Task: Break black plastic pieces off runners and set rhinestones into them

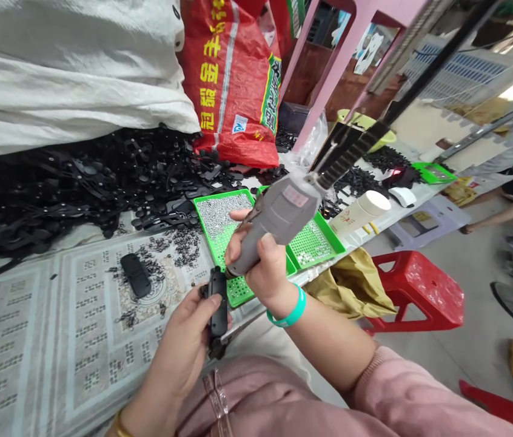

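Observation:
My right hand [269, 267] is wrapped round a grey electric screwdriver [279, 212], its cord running up to the right. The tool's tip points down at the upper end of a small black plastic part [218, 303]. Gripping that part is my left hand [190, 331], thumb laid across its face. Whether the tip touches the part I cannot tell. Behind the tool, a green tray [214, 244] holds many small silvery pieces, and a second green tray [337, 246] beside it holds more. A similar black part [136, 275] lies on the patterned tablecloth [56, 340], among tiny black pieces.
A large heap of black parts [56, 188] covers the table's back, below a white sack [70, 73] and a red sack [233, 85]. A white-lidded bottle [361, 212] lies at the right. A red stool [429, 288] stands beyond the table edge. Another person's arm [493, 212] shows far right.

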Tool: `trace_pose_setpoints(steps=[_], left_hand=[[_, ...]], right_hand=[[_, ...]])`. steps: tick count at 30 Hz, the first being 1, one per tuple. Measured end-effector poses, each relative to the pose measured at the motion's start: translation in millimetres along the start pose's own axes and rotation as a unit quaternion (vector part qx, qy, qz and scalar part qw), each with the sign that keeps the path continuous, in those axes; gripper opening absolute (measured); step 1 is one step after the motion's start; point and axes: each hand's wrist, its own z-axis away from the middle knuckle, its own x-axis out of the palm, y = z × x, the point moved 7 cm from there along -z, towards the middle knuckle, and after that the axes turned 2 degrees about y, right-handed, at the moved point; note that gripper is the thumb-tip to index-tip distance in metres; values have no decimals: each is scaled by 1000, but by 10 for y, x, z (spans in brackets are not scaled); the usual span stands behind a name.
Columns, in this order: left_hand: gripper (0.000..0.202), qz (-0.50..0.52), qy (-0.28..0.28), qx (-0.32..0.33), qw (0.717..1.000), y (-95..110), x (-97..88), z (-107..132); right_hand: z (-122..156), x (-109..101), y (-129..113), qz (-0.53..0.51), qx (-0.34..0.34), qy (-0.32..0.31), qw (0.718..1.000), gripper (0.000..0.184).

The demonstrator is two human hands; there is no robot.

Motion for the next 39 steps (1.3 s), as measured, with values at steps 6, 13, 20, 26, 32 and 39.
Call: trace_pose_setpoints(steps=[6,13,20,26,32,39], left_hand=[[41,-2,67,10,998,26,-119,-36],[37,-5,62,23,998,30,-164,-47],[31,-1,81,33,996,22,-201,-73],[33,3,83,46,995,20,-179,-80],[34,14,87,54,995,8,-178,-92],[33,14,109,59,992,-18,-197,-112]], right_hand=[[-183,-64,16,-4,-44,6,999,42],[-267,-39,246,13,-34,4,999,42],[-280,-60,300,7,-34,17,999,38],[-287,-67,337,16,-27,14,999,42],[-267,-74,74,7,-32,71,997,47],[-49,216,-145,-86,-13,19,996,44]])
